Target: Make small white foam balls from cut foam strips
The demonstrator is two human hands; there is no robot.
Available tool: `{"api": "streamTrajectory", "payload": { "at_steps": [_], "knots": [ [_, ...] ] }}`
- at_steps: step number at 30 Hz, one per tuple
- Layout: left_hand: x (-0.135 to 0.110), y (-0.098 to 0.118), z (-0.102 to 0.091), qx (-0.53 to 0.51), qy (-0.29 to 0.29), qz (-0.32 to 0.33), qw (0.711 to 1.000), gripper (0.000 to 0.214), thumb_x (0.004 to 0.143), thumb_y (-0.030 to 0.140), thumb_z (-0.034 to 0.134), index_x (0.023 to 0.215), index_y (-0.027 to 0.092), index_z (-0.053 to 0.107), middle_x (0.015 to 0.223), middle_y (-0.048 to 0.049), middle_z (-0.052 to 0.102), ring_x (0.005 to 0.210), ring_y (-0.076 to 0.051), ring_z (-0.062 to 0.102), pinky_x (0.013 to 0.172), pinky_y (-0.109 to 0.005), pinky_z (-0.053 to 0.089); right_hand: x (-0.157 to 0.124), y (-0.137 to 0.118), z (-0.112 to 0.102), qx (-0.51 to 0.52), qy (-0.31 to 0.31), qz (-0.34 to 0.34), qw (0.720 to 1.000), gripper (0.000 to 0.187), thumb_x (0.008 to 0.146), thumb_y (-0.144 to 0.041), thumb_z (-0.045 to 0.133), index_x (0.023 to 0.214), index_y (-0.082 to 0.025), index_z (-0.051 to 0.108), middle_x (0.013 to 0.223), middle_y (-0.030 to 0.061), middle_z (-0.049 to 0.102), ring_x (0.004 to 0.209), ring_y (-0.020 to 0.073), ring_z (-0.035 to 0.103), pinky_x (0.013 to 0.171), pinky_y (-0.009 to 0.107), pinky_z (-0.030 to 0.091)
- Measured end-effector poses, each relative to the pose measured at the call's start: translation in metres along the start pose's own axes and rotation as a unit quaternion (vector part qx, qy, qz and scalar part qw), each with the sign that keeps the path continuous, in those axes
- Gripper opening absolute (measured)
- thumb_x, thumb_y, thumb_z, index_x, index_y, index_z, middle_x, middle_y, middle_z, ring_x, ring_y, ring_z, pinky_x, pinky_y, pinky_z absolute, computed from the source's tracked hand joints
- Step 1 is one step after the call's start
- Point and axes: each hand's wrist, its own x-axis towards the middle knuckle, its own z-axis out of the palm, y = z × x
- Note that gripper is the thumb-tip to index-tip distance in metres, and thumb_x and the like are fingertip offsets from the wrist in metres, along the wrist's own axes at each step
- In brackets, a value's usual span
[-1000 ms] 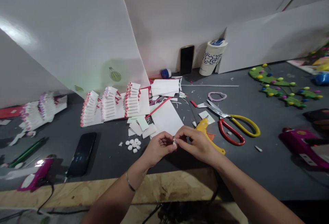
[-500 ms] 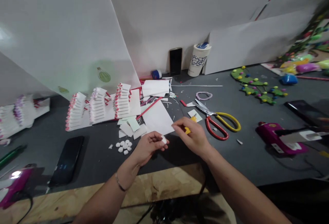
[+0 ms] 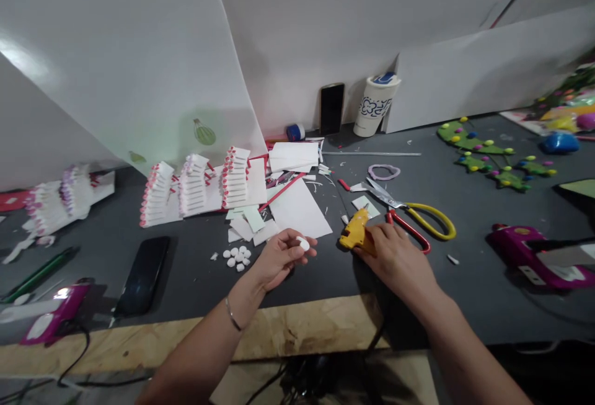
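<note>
My left hand (image 3: 284, 258) pinches a small round white piece (image 3: 303, 244) between thumb and fingers, above the front of the dark table. My right hand (image 3: 400, 255) is closed around the handle of a yellow glue gun (image 3: 356, 229), its nozzle pointing away toward a small pale card (image 3: 365, 205). Left of my left hand lies a cluster of several similar white pieces (image 3: 237, 256). Scissors (image 3: 395, 203) with one red and one yellow handle lie partly behind my right hand. A white sheet of paper (image 3: 300, 209) rests beyond both hands.
Folded white cards with rows of red-tipped and purple-tipped sticks (image 3: 199, 191) stand at left. A phone (image 3: 143, 275) lies left; another phone (image 3: 331, 109) leans beside a white cup (image 3: 376, 106). A purple power strip (image 3: 539, 256) and green decorated shapes (image 3: 495, 160) lie at right.
My right hand has moved rightward from its spot near my left hand and now grasps the glue gun's handle. My left hand still holds the white piece. The view has shifted slightly left.
</note>
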Motion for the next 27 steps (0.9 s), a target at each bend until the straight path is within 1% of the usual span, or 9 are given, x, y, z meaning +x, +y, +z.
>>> {"api": "streamTrajectory", "payload": {
  "at_steps": [4,7,9,12,13,15,19,23,27],
  "knots": [
    [0.001,-0.001,0.001,0.016,0.003,0.013,1.000,0.034,0.056,0.024,0.088,0.077,0.014,0.063,0.078,-0.0046,0.072,0.066,-0.012,0.066,0.054,-0.018,0.045,0.003,0.003,-0.003,0.107,0.032,0.014,0.994,0.026,0.089,-0.035,0.048,0.100,-0.014,0.059,0.092,0.0151,0.062,0.087,0.0296,0.059,0.074,0.041,0.049],
    [0.003,-0.003,0.001,0.032,0.017,0.023,0.999,0.035,0.054,0.024,0.088,0.075,0.014,0.063,0.076,-0.0039,0.071,0.064,-0.013,0.066,0.055,-0.019,0.045,0.001,0.003,-0.016,0.289,0.007,0.072,0.955,0.031,0.087,-0.039,0.051,0.105,-0.016,0.059,0.092,0.0117,0.064,0.079,0.0240,0.061,0.067,0.034,0.050],
    [0.004,-0.003,0.000,0.039,0.027,0.033,0.998,0.034,0.054,0.026,0.088,0.074,0.013,0.063,0.076,-0.0037,0.071,0.064,-0.012,0.065,0.055,-0.019,0.045,-0.004,0.000,-0.025,0.446,-0.037,0.115,0.887,0.033,0.087,-0.041,0.052,0.109,-0.018,0.059,0.093,0.0088,0.065,0.071,0.0193,0.060,0.060,0.029,0.049],
    [0.006,-0.004,-0.002,0.040,0.047,0.054,0.997,0.032,0.056,0.026,0.087,0.073,0.014,0.063,0.076,-0.0033,0.071,0.064,-0.012,0.065,0.057,-0.020,0.046,-0.014,-0.011,-0.027,0.640,-0.086,0.143,0.750,0.036,0.088,-0.049,0.052,0.104,-0.020,0.063,0.083,0.0057,0.065,0.061,0.0153,0.056,0.053,0.026,0.047],
    [0.007,-0.004,-0.002,0.040,0.055,0.062,0.996,0.032,0.056,0.026,0.087,0.074,0.014,0.063,0.076,-0.0032,0.071,0.064,-0.012,0.065,0.057,-0.020,0.046,-0.017,-0.014,-0.025,0.676,-0.095,0.151,0.715,0.037,0.086,-0.052,0.053,0.100,-0.019,0.065,0.079,0.0051,0.064,0.058,0.0142,0.054,0.050,0.025,0.046],
    [0.009,-0.004,-0.004,0.042,0.072,0.078,0.993,0.032,0.056,0.026,0.087,0.075,0.015,0.064,0.078,-0.0033,0.072,0.066,-0.012,0.066,0.058,-0.020,0.046,-0.020,-0.021,-0.018,0.709,-0.115,0.164,0.676,0.040,0.081,-0.056,0.059,0.093,-0.019,0.067,0.074,0.0046,0.063,0.054,0.0122,0.052,0.045,0.022,0.042],
    [0.012,-0.005,-0.007,0.061,0.094,0.110,0.988,0.031,0.055,0.027,0.087,0.075,0.015,0.066,0.076,-0.0021,0.070,0.068,-0.013,0.066,0.059,-0.021,0.047,-0.021,-0.026,-0.007,0.703,-0.147,0.152,0.679,0.043,0.076,-0.060,0.065,0.087,-0.019,0.069,0.072,0.0048,0.064,0.052,0.0104,0.051,0.043,0.020,0.040],
    [0.013,-0.008,-0.009,0.093,0.091,0.118,0.984,0.030,0.057,0.028,0.086,0.077,0.016,0.068,0.071,-0.0007,0.068,0.065,-0.012,0.063,0.061,-0.022,0.048,-0.020,-0.026,-0.003,0.673,-0.136,0.087,0.722,0.039,0.081,-0.057,0.061,0.087,-0.019,0.068,0.074,0.0049,0.064,0.057,0.0120,0.053,0.047,0.021,0.043],
    [0.011,-0.009,-0.008,0.106,0.072,0.116,0.985,0.029,0.057,0.027,0.086,0.076,0.015,0.068,0.069,0.0003,0.067,0.064,-0.011,0.061,0.065,-0.023,0.049,-0.017,-0.028,-0.006,0.623,-0.104,0.036,0.775,0.042,0.083,-0.058,0.058,0.074,-0.017,0.064,0.066,0.0024,0.058,0.054,0.0108,0.049,0.047,0.021,0.040]
  ]
}}
